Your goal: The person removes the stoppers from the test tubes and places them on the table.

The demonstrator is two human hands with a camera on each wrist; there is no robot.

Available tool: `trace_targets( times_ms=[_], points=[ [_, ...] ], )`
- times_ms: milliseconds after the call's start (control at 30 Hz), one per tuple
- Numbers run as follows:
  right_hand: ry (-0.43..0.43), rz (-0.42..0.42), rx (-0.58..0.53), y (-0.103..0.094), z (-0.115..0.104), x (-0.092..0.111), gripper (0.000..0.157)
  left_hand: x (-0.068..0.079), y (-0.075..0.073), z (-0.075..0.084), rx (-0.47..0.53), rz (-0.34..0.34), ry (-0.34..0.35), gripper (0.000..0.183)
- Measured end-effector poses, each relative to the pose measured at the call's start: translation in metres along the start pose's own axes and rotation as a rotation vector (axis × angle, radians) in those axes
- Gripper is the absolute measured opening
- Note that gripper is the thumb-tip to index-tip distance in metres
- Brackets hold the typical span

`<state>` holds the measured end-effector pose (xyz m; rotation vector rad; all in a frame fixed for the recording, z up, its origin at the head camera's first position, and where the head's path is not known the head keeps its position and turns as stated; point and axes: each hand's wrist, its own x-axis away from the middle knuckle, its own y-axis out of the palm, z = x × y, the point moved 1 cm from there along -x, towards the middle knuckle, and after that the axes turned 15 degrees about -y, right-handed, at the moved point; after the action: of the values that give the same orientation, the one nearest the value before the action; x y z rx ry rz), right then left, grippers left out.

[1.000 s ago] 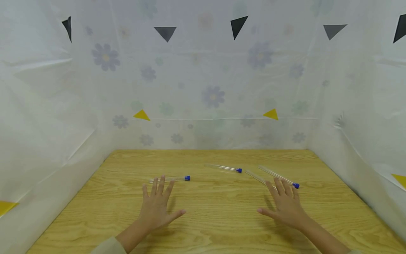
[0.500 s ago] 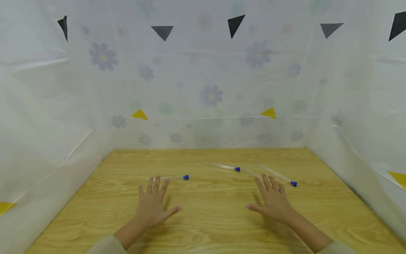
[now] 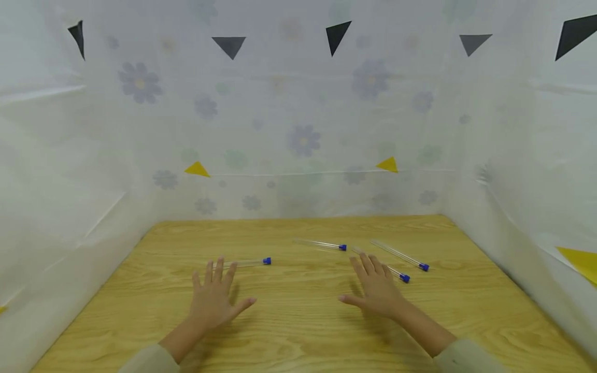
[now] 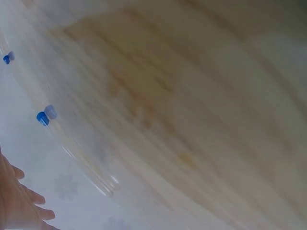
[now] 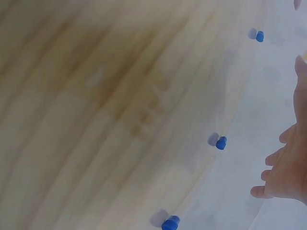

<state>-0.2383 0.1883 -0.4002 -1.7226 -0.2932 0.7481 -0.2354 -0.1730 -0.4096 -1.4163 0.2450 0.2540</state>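
Several clear test tubes with blue caps lie on the wooden table. My left hand point(image 3: 212, 300), palm down with fingers spread, holds nothing; its fingertips overlap the bare end of the left test tube point(image 3: 249, 262). My right hand point(image 3: 377, 290) is likewise spread, and its fingers hide the middle of the near right test tube point(image 3: 398, 274). Beyond it lies the far right test tube point(image 3: 401, 254). Between the hands, farther back, is the middle test tube point(image 3: 322, 243). Shadows under both hands suggest they hover above the table; contact with the tubes cannot be made out.
The wooden table point(image 3: 289, 321) runs back to a white flowered sheet point(image 3: 261, 129). White sheets also hang at the left point(image 3: 60, 207) and right point(image 3: 522, 181) sides. Black and yellow triangles mark the sheets.
My right hand has moved left, uncovering the cap of the near right test tube. The left hand shifts slightly left along with the whole view. The tubes stay where they lie.
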Motion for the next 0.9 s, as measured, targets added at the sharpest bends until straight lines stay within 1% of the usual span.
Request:
trace_targets(
  times_ms=[100,200,300,367,467,600,767,900],
  points=[
    [-0.031,0.001,-0.002,0.002,-0.005,-0.007,0.095,-0.001,0.002,-0.003,0.008,-0.007,-0.006,0.094],
    [-0.07,0.031,-0.018,0.004,-0.012,-0.012,0.095,-0.002,0.003,-0.005,0.015,0.003,-0.003,0.093],
    [-0.115,0.064,-0.056,0.006,-0.017,-0.016,0.095,-0.004,0.003,-0.006,0.022,0.01,0.002,0.093],
    [-0.138,0.071,-0.081,0.007,-0.02,-0.02,0.094,-0.005,0.002,-0.007,0.031,0.009,0.003,0.093],
    [-0.138,0.033,-0.093,0.009,-0.023,-0.027,0.091,-0.006,0.001,-0.009,0.036,0.0,0.003,0.092],
    [-0.123,-0.037,-0.099,0.013,-0.025,-0.037,0.087,-0.008,0.001,-0.011,0.028,0.005,0.0,0.09],
    [-0.151,-0.057,-0.128,0.015,-0.029,-0.048,0.082,-0.011,0.004,-0.017,0.018,0.006,-0.001,0.087],
    [-0.168,-0.077,-0.138,0.019,-0.033,-0.057,0.081,-0.015,0.005,-0.02,0.029,-0.013,0.0,0.083]
  ],
)
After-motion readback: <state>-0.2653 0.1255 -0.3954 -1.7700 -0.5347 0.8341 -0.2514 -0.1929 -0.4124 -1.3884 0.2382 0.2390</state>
